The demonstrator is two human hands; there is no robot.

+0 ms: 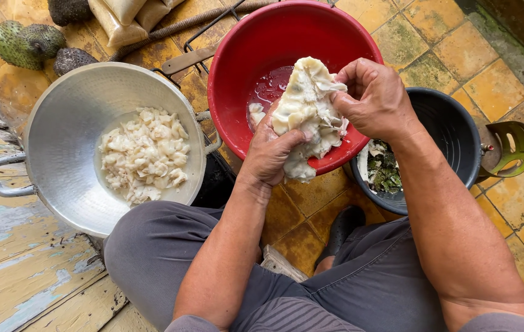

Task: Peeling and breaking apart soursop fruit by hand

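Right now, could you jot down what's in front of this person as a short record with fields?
Left hand: grips the white pulp from below
Right hand: pinches the pulp's upper right side
Red basin: under the pulp, with a little liquid and a few white bits
Metal pan: to the left, holds a heap of white pieces
Dark bucket: to the right, scraps inside
Green fruits: spiky, on the floor at top left
Floor: worn yellow tiles
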